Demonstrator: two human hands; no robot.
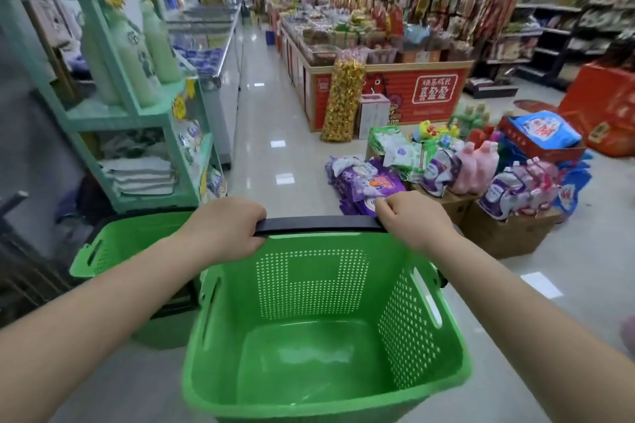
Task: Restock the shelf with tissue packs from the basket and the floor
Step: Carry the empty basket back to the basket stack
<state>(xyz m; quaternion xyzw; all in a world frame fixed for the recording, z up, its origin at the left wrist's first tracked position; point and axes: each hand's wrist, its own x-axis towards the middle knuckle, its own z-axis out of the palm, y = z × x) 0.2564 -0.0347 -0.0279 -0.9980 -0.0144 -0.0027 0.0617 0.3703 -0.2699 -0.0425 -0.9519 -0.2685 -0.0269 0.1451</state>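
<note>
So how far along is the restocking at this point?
Early, it seems. Nothing looks shelved yet. Both hands, left hand and right hand, hold the black handle of the green basket, which is empty. Purple packs lie on the floor ahead, yet to be gathered and shelved.

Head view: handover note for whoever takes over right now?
Left hand and right hand: both shut on the black handle of the green basket.
The basket is empty.
Purple tissue packs lie on the floor ahead, right of the aisle.
A second green basket sits at left, below the mint shelf.
Done: no restocking visible.
Left: collect the packs, fill the shelf.
</note>
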